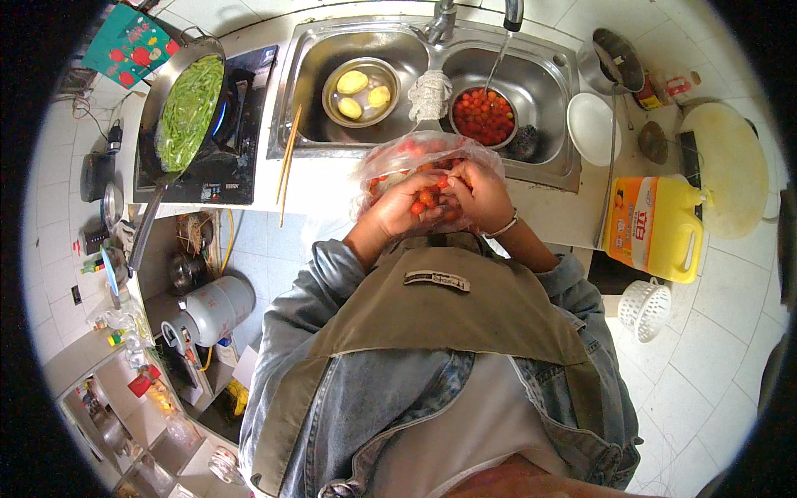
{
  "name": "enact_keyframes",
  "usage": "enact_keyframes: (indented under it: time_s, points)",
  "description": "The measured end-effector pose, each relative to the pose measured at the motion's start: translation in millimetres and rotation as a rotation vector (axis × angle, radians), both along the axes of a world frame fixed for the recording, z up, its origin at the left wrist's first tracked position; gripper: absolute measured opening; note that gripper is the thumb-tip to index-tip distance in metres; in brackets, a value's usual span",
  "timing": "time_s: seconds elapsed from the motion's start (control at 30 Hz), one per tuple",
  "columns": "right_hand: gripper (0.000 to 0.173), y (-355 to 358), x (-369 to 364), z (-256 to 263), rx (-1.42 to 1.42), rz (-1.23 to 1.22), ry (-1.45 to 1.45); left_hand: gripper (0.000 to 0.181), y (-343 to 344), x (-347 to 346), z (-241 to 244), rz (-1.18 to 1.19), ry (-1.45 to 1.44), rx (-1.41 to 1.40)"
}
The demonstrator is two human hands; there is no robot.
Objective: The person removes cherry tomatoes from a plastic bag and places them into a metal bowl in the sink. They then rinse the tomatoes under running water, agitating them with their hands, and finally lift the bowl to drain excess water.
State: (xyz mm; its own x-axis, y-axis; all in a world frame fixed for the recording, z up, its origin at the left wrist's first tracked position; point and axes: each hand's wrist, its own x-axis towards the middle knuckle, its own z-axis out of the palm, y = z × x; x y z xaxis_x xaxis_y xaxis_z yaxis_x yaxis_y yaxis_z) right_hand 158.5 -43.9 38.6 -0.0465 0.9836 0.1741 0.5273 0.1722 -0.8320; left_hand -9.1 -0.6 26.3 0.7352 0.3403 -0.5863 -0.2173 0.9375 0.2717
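Observation:
My left hand [405, 202] cups several small red cherry tomatoes [428, 198] over the mouth of a clear plastic bag [398, 157]. More of the red fruit shows inside the bag, at the counter's front edge. My right hand [478, 194] pinches one small red fruit [443, 181] between its fingertips, just above the left palm. Beyond the bag, a round metal bowl [514, 132] full of the same red fruit [482, 117] stands in the right sink basin [548, 84]. Water runs into it from the faucet [514, 15].
In the left basin [311, 62], a metal bowl [328, 103] holds three peeled potatoes [352, 81]. A pan of green vegetables [188, 112] sits over a lit burner flame [219, 118]. Chopsticks [289, 165] lie across the counter edge. A yellow detergent jug [654, 229] and a white plate [593, 129] are on the right.

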Motion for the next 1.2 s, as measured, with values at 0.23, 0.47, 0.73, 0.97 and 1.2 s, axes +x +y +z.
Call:
enact_keyframes:
  time_s: [0.23, 0.47, 0.73, 0.97, 1.2]
  points:
    - [0.008, 0, -3, -6, 0.095, -0.160, -0.052, 0.022, -3, 16, 18, 0.160, 0.063, 0.007]
    - [0.006, 0, -3, 4, -0.225, -0.061, 0.644, 0.024, -3, 11, 11, 0.203, -0.057, -0.015]
    - [0.009, -1, 5, -2, -0.188, -0.048, 0.620, 0.022, 0, 7, -14, 0.182, -0.132, 0.007]
    - [0.009, -2, 3, -10, -0.104, 0.025, 0.413, 0.032, -4, 11, 1, 0.283, -0.206, -0.086]
    - [0.015, -1, -8, 3, 0.040, 0.068, 0.111, 0.036, -5, 13, -1, 0.217, -0.379, -0.084]
